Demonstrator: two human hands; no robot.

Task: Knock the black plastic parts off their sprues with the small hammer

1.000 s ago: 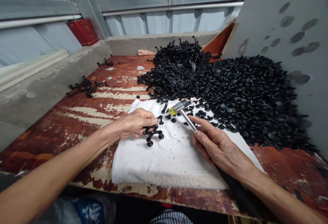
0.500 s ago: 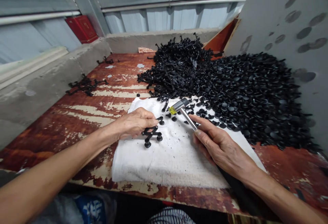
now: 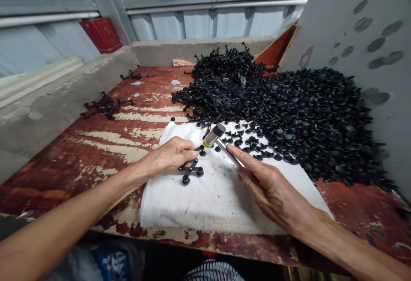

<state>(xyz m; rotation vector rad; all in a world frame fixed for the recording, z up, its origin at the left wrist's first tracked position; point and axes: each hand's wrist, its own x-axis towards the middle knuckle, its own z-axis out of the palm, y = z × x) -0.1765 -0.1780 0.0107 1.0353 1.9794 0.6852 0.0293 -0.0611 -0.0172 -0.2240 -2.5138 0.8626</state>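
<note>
While right hand (image 3: 272,184) pinches slim steel-shafted hammer (image 3: 223,147) between thumb and fingers, left hand (image 3: 168,157) lies half-closed over near end of black plastic branched runner (image 3: 190,168); firm grip or mere pressing, cannot tell. Runner rests on folded white towel (image 3: 221,199), just right of left hand, long bar running sideways. Left hand nearer; hammer's head angled up-left, just above runner, not touching. Heap of round black plastic studs (image 3: 314,122) and tangle of black plastic runners (image 3: 221,84) behind, on rust-red painted desk (image 3: 77,174).
</note>
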